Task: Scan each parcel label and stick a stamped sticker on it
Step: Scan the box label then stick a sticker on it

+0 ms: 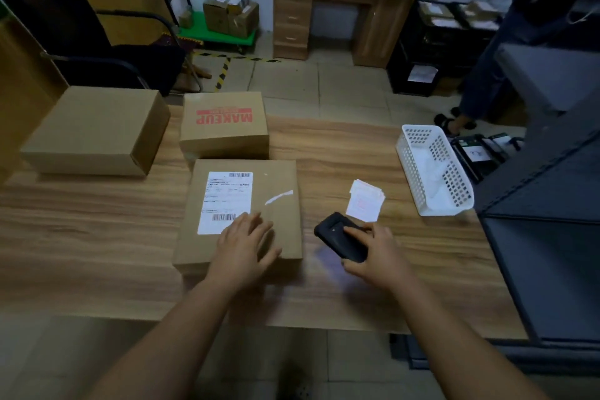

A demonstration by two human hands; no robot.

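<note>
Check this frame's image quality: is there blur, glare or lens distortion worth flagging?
Head view: dim, bluish light; wide-angle bending at the edges; the left hand on the labelled parcel is motion-blurred; the right hand grips the scanner, a pale glow on the table beneath; label text unreadable.

bare table [97,237] left, basket [435,172] right

White basket [435,172] on wooden table [97,221]; desk [344,3] behind
</note>
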